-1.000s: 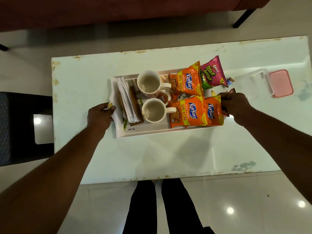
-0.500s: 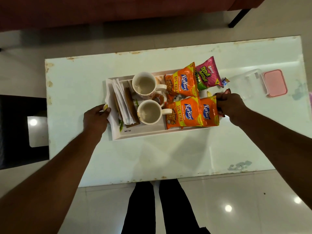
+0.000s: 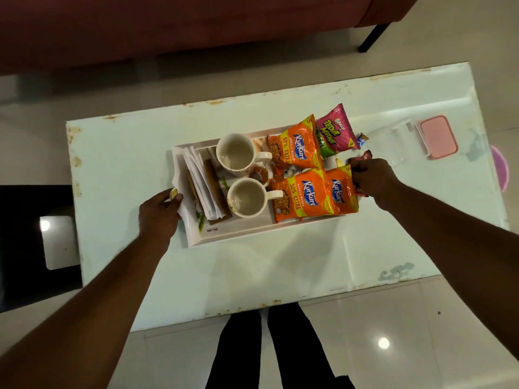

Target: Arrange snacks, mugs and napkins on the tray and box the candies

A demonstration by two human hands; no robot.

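Observation:
A white tray (image 3: 241, 231) sits mid-table. It carries folded napkins (image 3: 202, 183) at its left, two cream mugs (image 3: 236, 155) (image 3: 247, 198) in the middle, and three orange Kurkure packets (image 3: 296, 148) (image 3: 303, 195) (image 3: 341, 190) plus a pink Bingo packet (image 3: 334, 131) at its right. My left hand (image 3: 158, 213) grips the tray's left handle. My right hand (image 3: 370, 179) is closed at the tray's right end, over the rightmost packet's edge and a dark red wrapper. A small wrapped candy (image 3: 362, 139) lies beside the pink packet.
A clear plastic box (image 3: 393, 144) and its pink lid (image 3: 438, 137) lie at the table's right. A dark red sofa (image 3: 179, 26) runs along the far side. A black chair (image 3: 31, 245) stands at the left. My legs are at the table's near edge.
Both hands keep their grip on the tray ends. The view has shifted slightly; the tray stays about where it was on the table.

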